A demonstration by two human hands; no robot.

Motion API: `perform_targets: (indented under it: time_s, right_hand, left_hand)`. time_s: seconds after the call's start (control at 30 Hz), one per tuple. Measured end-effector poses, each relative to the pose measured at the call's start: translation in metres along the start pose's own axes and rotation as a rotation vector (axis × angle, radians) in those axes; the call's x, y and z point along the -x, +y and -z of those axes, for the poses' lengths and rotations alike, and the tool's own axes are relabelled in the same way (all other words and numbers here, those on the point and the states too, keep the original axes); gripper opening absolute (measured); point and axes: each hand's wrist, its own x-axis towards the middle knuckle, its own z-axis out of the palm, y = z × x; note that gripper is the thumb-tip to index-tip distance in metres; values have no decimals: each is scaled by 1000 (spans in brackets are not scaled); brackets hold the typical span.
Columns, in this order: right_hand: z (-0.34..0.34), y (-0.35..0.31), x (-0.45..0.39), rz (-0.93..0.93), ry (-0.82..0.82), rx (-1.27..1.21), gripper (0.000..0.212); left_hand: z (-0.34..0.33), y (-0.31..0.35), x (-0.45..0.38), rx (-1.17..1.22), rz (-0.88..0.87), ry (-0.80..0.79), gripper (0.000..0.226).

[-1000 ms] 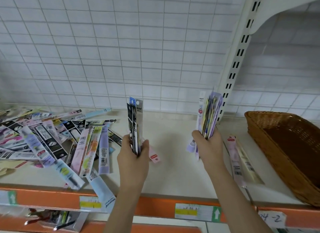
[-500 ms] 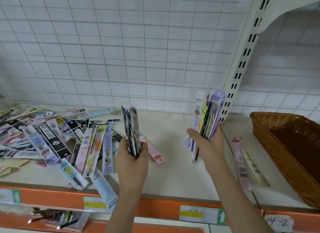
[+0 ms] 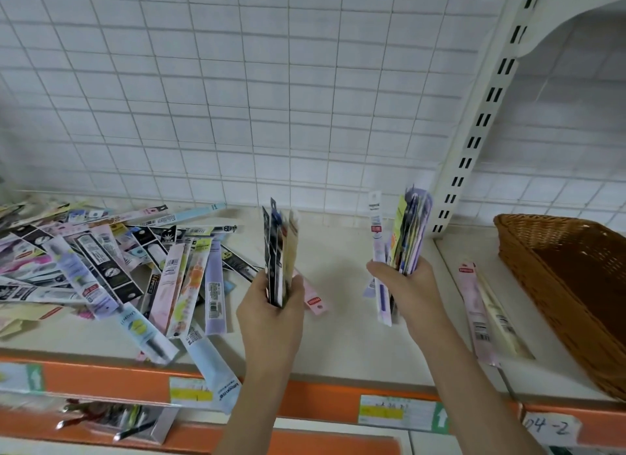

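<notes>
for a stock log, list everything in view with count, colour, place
shelf: one, cream, orange front edge
packet pile: many, mixed colours, shelf left
pink packet: one, pink, flat mid-shelf
basket: one, brown wicker, shelf right
flat packets: two, pink and cream, beside basket
grid wall: one, white, behind shelf
slotted post: one, white, upper right
dark bundle: one, black and white, held upright, centre-left
pastel bundle: one, purple, yellow, white, held upright, centre-right
left hand: one, bare, gripping dark bundle
right hand: one, bare, gripping pastel bundle
</notes>
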Motion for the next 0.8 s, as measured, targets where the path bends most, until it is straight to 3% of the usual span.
perform_targets:
  time_s: [0.1,0.23,0.4,0.53,0.7,0.8]
  right_hand:
    - [0,-1,0,18,-7,33,33]
    - [1,-7,-1,75,5,58,27]
    - [0,-13,0,130,14,-48,34]
    - [0,-12,-3,254,93,125,27]
    - [-1,1,-3,44,9,298,17]
    - [5,-1,-7,15,87,287,9]
  left_hand:
    - [0,3,-3,7,0,22,13]
    - [1,7,-4,12,-4,9,18]
    - [0,7,-1,38,-25,26,25]
    - [-2,4,0,45,-57,64,31]
    - [-5,-4,-5,-64,-41,-8,20]
    - [-7,-4,-6,-96,-37,-34,20]
